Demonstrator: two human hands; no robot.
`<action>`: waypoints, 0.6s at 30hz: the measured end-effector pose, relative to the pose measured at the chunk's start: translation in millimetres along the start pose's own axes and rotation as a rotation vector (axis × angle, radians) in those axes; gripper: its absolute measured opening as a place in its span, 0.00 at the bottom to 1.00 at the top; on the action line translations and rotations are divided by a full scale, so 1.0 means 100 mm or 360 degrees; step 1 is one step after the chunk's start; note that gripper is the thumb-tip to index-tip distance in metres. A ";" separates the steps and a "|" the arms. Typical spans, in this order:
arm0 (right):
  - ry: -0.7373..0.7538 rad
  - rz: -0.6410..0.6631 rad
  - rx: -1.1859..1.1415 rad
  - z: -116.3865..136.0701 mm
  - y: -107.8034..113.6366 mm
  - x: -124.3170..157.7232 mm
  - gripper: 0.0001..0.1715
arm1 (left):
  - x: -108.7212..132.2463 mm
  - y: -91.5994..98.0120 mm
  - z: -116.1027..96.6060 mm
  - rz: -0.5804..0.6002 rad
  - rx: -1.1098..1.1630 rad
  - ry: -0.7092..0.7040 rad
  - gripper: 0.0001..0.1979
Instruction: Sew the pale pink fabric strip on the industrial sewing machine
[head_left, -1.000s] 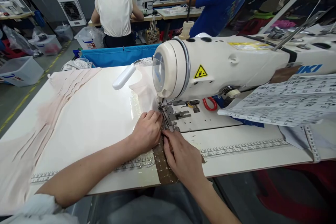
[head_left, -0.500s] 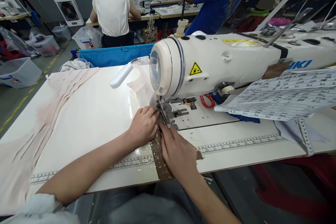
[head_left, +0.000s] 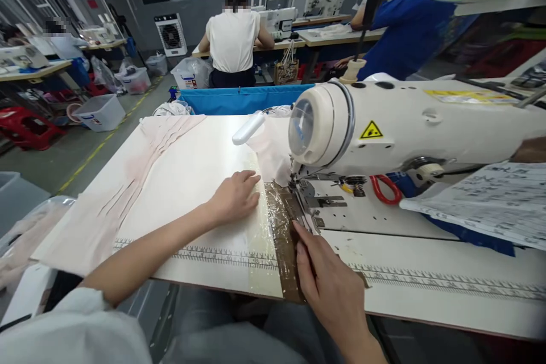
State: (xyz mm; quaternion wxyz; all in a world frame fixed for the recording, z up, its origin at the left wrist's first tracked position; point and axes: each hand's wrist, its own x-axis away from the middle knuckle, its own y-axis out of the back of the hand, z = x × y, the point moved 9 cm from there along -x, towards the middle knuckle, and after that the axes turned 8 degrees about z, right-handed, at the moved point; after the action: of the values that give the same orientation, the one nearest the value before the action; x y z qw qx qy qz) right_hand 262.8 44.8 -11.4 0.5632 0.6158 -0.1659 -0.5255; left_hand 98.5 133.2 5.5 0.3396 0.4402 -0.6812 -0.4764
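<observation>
A white sewing machine (head_left: 384, 125) stands at the right, its needle area over brown tape (head_left: 284, 227) stuck on the white table. My left hand (head_left: 236, 196) rests on the tabletop left of the tape, fingers apart, holding nothing. My right hand (head_left: 328, 278) lies at the tape's right edge below the presser foot, index finger stretched forward and thumb apart, with nothing visible in it. Pale pink fabric (head_left: 271, 153) lies behind the needle. More pale pink pieces (head_left: 145, 165) are spread along the table's left side.
A white-handled tool (head_left: 249, 128) lies behind my left hand. Red-handled scissors (head_left: 386, 189) and a printed sheet (head_left: 482, 199) are under the machine arm. Measuring tape (head_left: 230, 257) runs along the front edge. Beyond a blue cloth bin (head_left: 243, 100), other people sit at machines.
The view has swung left. My left hand has moved away from the needle onto the tabletop and spread its fingers. My right hand has drawn back from the needle toward the front.
</observation>
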 end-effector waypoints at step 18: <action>-0.0004 0.0015 -0.0179 0.02 0.06 0.01 0.23 | 2.93 0.63 2.01 -0.0284 -0.0533 0.1641 0.16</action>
State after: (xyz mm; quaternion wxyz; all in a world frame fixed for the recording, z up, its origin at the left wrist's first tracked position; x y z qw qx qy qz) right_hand 263.2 41.2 -6.4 0.5991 0.5818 -0.1396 -0.5321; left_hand -207.9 -56.9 15.0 0.6531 0.6125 -0.3015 -0.3277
